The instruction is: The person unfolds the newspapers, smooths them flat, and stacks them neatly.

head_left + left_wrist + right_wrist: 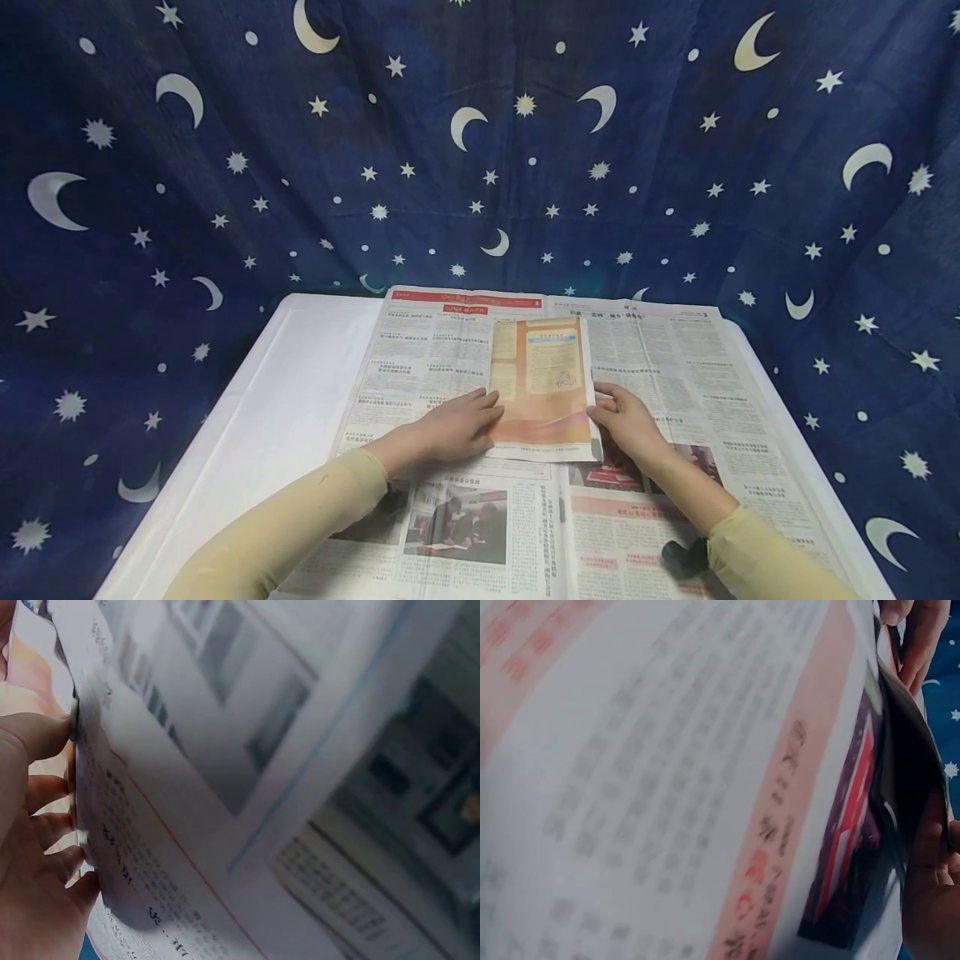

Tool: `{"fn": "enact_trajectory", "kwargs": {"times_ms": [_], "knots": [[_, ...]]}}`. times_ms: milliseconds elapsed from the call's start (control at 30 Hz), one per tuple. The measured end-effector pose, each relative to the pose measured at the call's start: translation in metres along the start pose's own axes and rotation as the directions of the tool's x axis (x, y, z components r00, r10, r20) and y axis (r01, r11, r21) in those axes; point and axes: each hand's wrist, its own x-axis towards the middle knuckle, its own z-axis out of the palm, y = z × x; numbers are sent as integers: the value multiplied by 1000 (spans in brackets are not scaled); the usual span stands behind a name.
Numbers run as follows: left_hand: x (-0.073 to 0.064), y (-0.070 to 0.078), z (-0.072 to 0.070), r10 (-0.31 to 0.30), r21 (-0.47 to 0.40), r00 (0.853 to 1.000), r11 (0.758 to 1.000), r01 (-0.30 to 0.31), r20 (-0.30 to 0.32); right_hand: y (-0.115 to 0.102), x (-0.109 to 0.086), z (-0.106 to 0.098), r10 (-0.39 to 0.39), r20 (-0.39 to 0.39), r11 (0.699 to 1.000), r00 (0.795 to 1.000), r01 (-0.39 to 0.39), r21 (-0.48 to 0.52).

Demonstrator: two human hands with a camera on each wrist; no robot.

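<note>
An orange booklet (543,383) lies on an open newspaper (660,358) spread over a white table (285,392). My left hand (457,425) rests flat on the booklet's lower left edge, fingers stretched out. In the left wrist view the left hand (34,847) touches a paper edge, with orange print behind it. At the booklet's right edge, my right hand (626,421) grips with fingers curled over the margin. The right wrist view shows the right hand (930,885) holding a dark folded paper edge, fingertips (919,630) at the top.
A dark blue cloth with moons and stars (480,150) hangs behind and around the table. The newspaper covers most of the tabletop; a bare white strip runs down the left side. Both forearms wear tan sleeves.
</note>
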Motion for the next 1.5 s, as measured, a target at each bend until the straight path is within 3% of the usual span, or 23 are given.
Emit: {"fn": "enact_trajectory", "kwargs": {"times_ms": [100, 167, 233, 300, 400, 467, 533, 633, 733, 800, 867, 933, 1067, 1233, 1333, 1400, 1500], "knots": [[0, 1, -3, -14, -92, 1000, 996, 15, 7, -3, -1, 1, -23, 6, 998, 1000, 22, 63], [0, 2, -7, -20, -197, 1000, 980, 20, -2, -8, -1, 2, -42, 8, 996, 999, 41, 85], [0, 3, -12, -28, -341, 999, 940, 20, -19, -16, -2, 5, -59, 15, 992, 998, 57, 111], [1, 6, -19, -36, -488, 999, 873, 12, -39, -26, -3, 9, -79, 20, 989, 997, 76, 130], [1, 10, -32, -68, -702, 997, 712, 18, -44, -42, -3, 18, -109, 41, 978, 993, 100, 181], [-1, 13, -41, -85, -814, 996, 580, 22, -33, -52, -2, 26, -132, 65, 970, 989, 116, 213], [-3, 14, -47, -102, -903, 995, 429, 28, -17, -61, 0, 35, -152, 97, 961, 984, 124, 249], [-9, 12, -56, -114, -968, 993, 249, 27, -2, -72, 2, 49, -175, 143, 949, 974, 128, 288], [-16, 8, -61, -128, -992, 992, 126, 29, 13, -82, 4, 63, -198, 182, 937, 963, 132, 324], [-22, 3, -65, -146, -996, 989, 82, 35, 23, -89, 4, 73, -214, 209, 931, 954, 135, 339], [-28, -2, -68, -169, -998, 985, 50, 39, 30, -93, 6, 83, -237, 240, 927, 941, 145, 345], [-35, -7, -71, -201, -998, 979, 51, 46, 35, -96, 8, 92, -249, 272, 926, 930, 146, 348], [-47, -18, -76, -260, -995, 965, 80, 62, 39, -94, 11, 105, -263, 330, 937, 907, 159, 311], [-62, -35, -78, -351, -983, 935, 142, 114, 58, -88, 11, 112, -242, 385, 955, 890, 148, 259], [-72, -47, -77, -382, -979, 922, 159, 127, 58, -79, 12, 108, -213, 375, 967, 902, 138, 216], [-77, -56, -74, -392, -979, 919, 162, 125, 53, -72, 14, 101, -186, 338, 975, 922, 131, 179], [-85, -70, -69, -406, -971, 912, 194, 138, 49, -61, 17, 86, -155, 253, 985, 955, 129, 117]]}}
